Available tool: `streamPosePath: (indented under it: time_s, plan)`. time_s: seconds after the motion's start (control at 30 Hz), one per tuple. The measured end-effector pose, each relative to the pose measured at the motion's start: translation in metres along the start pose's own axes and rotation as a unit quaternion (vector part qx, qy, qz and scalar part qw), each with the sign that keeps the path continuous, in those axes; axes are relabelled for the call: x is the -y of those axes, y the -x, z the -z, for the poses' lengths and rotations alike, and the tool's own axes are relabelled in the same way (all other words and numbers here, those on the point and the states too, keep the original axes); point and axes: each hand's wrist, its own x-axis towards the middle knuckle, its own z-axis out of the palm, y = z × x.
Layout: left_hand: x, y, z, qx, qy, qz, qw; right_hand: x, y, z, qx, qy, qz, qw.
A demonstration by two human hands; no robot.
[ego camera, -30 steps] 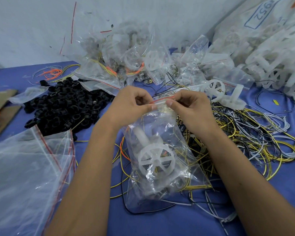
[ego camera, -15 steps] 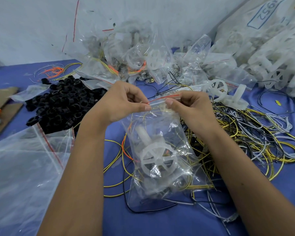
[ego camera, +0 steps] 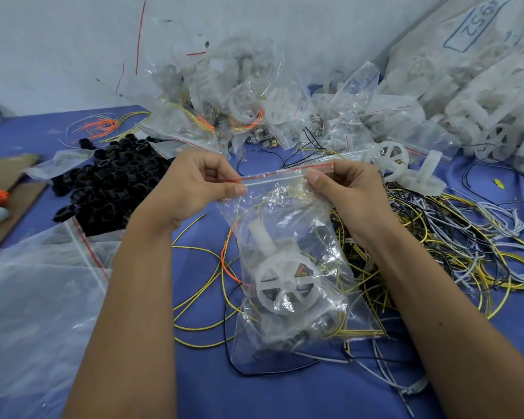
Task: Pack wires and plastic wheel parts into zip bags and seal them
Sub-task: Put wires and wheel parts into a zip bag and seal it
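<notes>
- Zip bag, clear with a red-striped closure, hangs at centre above the blue table; inside it sit a white plastic wheel part and coils of yellow wire.
- Far left, a heap of black rings lies beside cardboard; near left, a large empty bag is spread flat.
- Left hand pinches the left end of the red zip strip between thumb and curled fingers.
- Right hand pinches the right end the same way, so the closure runs taut between the two.
- Sealing appears to be the step in hand. To do it well, the person would probably keep the strip stretched straight and press along its whole length, keeping wire out of the track; whether it is already shut cannot be told.
- Right of the bag, loose wires in yellow, white and black lie tangled; far behind stands a pile of filled bags.
</notes>
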Motion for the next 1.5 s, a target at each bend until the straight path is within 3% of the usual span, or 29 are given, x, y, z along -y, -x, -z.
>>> streamPosePath:
  time_s: [0.13,0.33,0.47,1.1,1.5]
  plan:
    - [0.002,0.0,0.003,0.0,0.004,0.015,1.0,0.002,0.0,-0.002,0.002,-0.002,0.023,1.0]
    - [-0.015,-0.014,-0.023,0.017,-0.15,-0.03,0.988,0.0,0.001,-0.004,0.028,0.066,0.089,0.993]
    - [-0.026,-0.023,-0.046,0.043,-0.193,-0.062,0.978,0.001,0.003,-0.011,0.035,0.053,0.102,0.993]
    - [-0.014,-0.024,-0.06,-0.026,-0.063,-0.023,0.997,0.001,0.002,-0.009,0.0,0.018,0.062,0.998]
    - [-0.003,-0.024,-0.042,-0.034,-0.083,-0.011,0.996,-0.001,-0.001,-0.004,-0.007,0.044,0.039,0.998]
